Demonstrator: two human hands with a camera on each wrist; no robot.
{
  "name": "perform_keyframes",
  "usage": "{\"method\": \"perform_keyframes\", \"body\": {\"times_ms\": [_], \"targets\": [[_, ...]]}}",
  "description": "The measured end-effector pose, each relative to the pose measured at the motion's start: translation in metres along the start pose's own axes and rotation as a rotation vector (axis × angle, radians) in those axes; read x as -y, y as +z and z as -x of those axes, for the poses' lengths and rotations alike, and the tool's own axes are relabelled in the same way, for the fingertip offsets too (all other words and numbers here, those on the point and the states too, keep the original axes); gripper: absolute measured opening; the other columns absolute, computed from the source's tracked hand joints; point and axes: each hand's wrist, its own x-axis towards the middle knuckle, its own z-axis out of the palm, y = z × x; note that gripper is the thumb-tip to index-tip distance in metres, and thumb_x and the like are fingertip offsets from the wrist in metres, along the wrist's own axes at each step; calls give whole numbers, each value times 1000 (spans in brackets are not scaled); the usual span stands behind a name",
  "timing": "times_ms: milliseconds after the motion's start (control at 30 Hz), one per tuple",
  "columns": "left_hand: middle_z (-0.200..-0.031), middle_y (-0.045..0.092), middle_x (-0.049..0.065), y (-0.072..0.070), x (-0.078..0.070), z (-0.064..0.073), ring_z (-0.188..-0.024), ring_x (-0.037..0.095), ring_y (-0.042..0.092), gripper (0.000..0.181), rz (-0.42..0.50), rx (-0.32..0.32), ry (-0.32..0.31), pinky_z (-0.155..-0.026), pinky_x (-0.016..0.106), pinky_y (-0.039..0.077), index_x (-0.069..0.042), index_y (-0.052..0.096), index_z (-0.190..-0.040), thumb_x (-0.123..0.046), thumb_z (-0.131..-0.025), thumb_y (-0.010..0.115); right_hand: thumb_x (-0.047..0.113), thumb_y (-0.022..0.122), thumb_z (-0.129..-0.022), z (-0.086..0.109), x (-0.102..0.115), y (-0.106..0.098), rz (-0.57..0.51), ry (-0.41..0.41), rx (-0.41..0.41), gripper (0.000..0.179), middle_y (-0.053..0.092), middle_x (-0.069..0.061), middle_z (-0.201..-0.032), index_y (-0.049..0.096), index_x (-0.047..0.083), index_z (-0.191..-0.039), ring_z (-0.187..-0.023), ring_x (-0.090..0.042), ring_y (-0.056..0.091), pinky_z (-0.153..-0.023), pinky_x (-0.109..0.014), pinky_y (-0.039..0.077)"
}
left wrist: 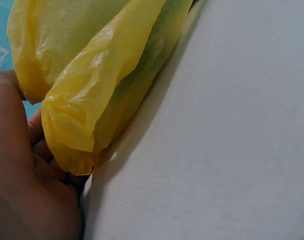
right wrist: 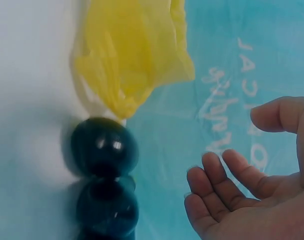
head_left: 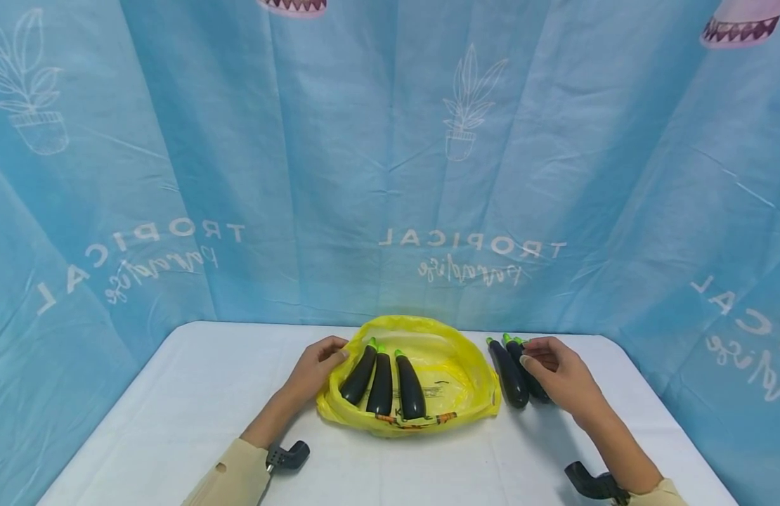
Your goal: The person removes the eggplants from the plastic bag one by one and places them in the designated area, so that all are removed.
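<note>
A yellow plastic bag lies on the table with its mouth spread wide. Inside it, side by side toward the left, are three dark eggplants with green stem ends. My left hand pinches the bag's left rim; in the left wrist view the folded yellow plastic passes between thumb and fingers. Right of the bag lie more eggplants close together, partly hidden by my right hand. That hand hovers over them, thumb and fingers apart and holding nothing, beside the rounded eggplant ends in the right wrist view.
A white cloth covers the table, whose far corners are rounded. Blue printed curtains hang right behind the table and along both sides. Each wrist wears a black camera mount.
</note>
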Motion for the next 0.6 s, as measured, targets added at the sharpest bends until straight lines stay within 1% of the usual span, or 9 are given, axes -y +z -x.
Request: {"method": "perform_keyframes", "body": {"times_ms": [200,300,367,467,533,600], "targets": [[-115,72,9,1,0,-1,-103,18,65,25,20,16,15,-91,27,54,-7,71,-126,-20,-106,62,27,65,-106,5,11,9,11,-74,15,40,66,-14,-132,59,4,-138,-125,-35,62,-106,-53,52],[-115,72,9,1,-1,-1,-103,19,65,26,16,19,18,-91,29,53,-6,71,-126,-20,-106,62,25,66,-105,6,17,17,19,-102,20,37,67,-11,-129,61,5,-136,-123,-31,64,-106,-51,53],[-115,72,9,1,-2,0,-102,19,65,25,9,14,12,-92,31,53,-6,71,-126,-20,-106,62,24,66,-105,6,21,22,4,-119,31,35,68,-9,-127,62,6,-135,-119,-28,65,-104,-47,54],[-114,72,8,0,-3,1,-102,19,64,25,8,-2,9,-92,32,53,-6,71,-125,-19,-106,62,21,68,-104,6,27,29,-33,-142,54,34,68,-8,-124,63,5,-134,-114,-23,66,-99,-37,56],[-114,72,8,0,-3,1,-102,19,64,25,11,-9,6,-91,33,53,-5,71,-126,-18,-106,62,20,69,-103,5,31,34,-57,-150,67,33,68,-7,-122,63,5,-133,-110,-21,66,-95,-30,56],[-115,72,8,1,-2,1,-102,19,64,25,11,-14,5,-91,33,53,-4,70,-126,-17,-106,62,18,70,-103,5,34,39,-75,-159,84,33,68,-7,-121,63,5,-133,-108,-19,65,-93,-26,55]]}}
